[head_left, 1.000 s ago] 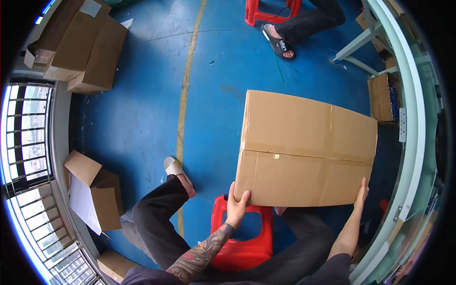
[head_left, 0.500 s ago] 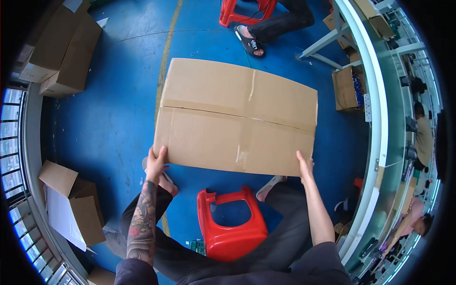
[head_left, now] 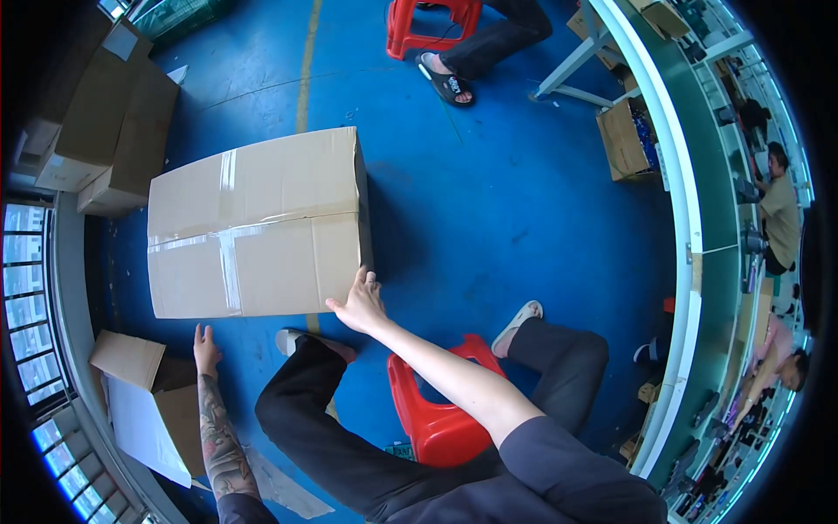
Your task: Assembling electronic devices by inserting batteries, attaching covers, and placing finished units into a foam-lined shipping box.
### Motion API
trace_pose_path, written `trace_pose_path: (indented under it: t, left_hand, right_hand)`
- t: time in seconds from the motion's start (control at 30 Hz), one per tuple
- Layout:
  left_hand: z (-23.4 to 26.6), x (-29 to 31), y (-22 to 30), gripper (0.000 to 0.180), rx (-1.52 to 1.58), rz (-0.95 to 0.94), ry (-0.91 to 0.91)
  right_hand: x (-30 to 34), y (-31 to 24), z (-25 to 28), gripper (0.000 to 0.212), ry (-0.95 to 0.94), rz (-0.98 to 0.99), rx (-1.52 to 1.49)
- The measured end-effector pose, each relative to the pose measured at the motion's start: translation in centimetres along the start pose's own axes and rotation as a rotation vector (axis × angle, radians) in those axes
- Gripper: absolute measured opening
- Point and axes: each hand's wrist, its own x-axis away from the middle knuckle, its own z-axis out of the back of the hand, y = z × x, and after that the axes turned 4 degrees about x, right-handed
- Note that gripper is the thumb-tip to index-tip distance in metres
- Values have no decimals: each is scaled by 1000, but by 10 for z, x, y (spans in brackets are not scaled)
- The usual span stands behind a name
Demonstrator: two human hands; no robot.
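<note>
A large closed cardboard box [head_left: 279, 266], with clear tape across its top seam, is ahead of me to the left. My right hand [head_left: 360, 301] grips its near right corner, thumb on the near edge and fingers round the right side. Just short of the box's near left edge, my left hand [head_left: 207, 351] is apart from it, fingers stretched out and holding nothing. Whether the box rests fully on the floor I cannot tell.
A red plastic stool [head_left: 441, 419] stands between my legs. An open carton [head_left: 179, 428] is at the near left; stacked cartons [head_left: 131, 131] stand far left. A long workbench [head_left: 690, 262] runs along the right. Another person's sandalled foot [head_left: 447, 86] is ahead, beside another red stool [head_left: 428, 39].
The box has moved left and turned. My left hand has let go of it and dropped back left; my right hand has followed across, still at its corner.
</note>
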Motion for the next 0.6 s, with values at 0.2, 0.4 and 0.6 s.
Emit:
trace_pose_path:
  t: [0.2,0.4,0.6]
  left_hand:
    - [-94,128,74,53,78,-172,-234]
    - [-132,153,119,42,144,-534,-307]
    - [-221,396,235,37,359,-954,-676]
  right_hand:
    - [19,-27,-45,81,-114,260,-45]
    - [80,33,-50,45,-285,412,-48]
    - [170,206,37,36,33,-17,-248]
